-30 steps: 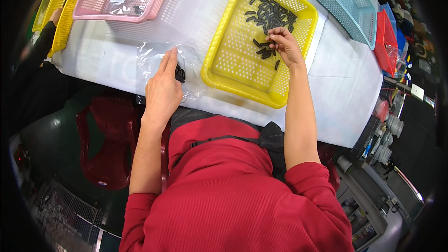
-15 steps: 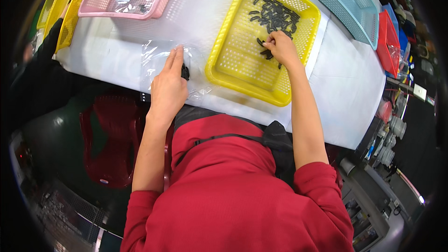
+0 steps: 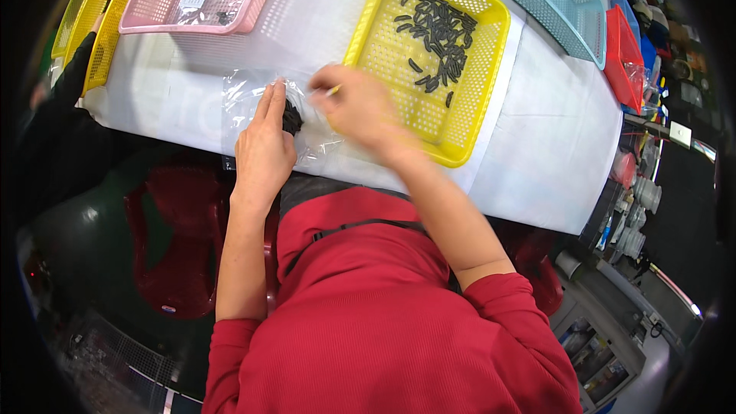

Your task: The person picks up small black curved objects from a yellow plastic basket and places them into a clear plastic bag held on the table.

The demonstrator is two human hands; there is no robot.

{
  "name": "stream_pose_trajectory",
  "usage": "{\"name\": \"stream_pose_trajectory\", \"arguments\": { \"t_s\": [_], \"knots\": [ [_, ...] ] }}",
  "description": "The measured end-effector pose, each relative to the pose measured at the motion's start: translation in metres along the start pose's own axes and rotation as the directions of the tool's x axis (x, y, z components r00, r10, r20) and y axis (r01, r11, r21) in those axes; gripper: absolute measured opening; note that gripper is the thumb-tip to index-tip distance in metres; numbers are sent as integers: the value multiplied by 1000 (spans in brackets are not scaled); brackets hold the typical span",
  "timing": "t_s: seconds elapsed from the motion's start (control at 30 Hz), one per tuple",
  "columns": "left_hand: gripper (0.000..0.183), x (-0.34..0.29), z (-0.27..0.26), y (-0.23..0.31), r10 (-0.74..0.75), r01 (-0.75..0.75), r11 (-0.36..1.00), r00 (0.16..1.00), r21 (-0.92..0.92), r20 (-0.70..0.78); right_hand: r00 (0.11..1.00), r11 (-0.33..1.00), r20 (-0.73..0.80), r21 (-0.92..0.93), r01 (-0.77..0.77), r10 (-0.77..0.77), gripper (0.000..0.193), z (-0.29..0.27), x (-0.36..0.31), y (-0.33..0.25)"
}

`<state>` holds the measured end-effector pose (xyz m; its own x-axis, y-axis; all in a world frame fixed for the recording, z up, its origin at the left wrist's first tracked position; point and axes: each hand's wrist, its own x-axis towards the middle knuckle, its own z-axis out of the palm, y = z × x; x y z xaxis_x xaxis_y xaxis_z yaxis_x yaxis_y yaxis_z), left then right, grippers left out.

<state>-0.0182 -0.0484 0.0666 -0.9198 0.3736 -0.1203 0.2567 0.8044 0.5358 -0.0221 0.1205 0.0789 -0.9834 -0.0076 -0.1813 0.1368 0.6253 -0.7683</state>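
A clear plastic bag [image 3: 239,96] lies flat on the white-covered table. My left hand [image 3: 264,138] rests on it, index and middle fingers stretched out and its thumb hidden. Beside those fingers is a small heap of black curved pieces [image 3: 292,118]. My right hand [image 3: 354,103] is over the table between the bag and the yellow basket [image 3: 395,142]. Motion smears its curled fingers, so whether they hold a piece does not show. Many small black curved pieces [image 3: 437,27] lie loose in the yellow basket, mostly toward its far right.
A pink basket [image 3: 130,21] with bagged black pieces and a white label stands at the far left. Beyond it a dark-sleeved person's arm [image 3: 77,69] reaches to yellow baskets [image 3: 103,46]. A light blue basket [image 3: 556,19] and a red bin [image 3: 625,65] stand at the right.
My right hand has left the pieces in the yellow basket and moved left to beside the bag. My left hand stays on the bag. More black pieces show beside its fingers.
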Motion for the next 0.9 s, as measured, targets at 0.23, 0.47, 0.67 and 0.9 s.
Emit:
{"name": "stream_pose_trajectory", "arguments": {
  "t_s": [0.23, 0.47, 0.67, 0.9],
  "knots": [
    [69, 3, 0, 4, -31, 33, 997, 999, -66, 24, 895, 805, -269, -400, -439, 356, 19, -55, 34, 172],
    [69, 7, 0, 5, -52, 54, 997, 998, -51, 46, 902, 872, -75, -237, -429, 424, 25, -75, 28, 182],
    [68, 10, 4, 5, -8, 10, 999, 999, -31, 47, 972, 893, 73, -414, -175, 224, 18, -78, 13, 190],
    [68, 9, 2, 6, -45, 46, 999, 997, -23, 61, 984, 851, 109, -521, -65, 142, 20, -74, 15, 170]
  ]
}}
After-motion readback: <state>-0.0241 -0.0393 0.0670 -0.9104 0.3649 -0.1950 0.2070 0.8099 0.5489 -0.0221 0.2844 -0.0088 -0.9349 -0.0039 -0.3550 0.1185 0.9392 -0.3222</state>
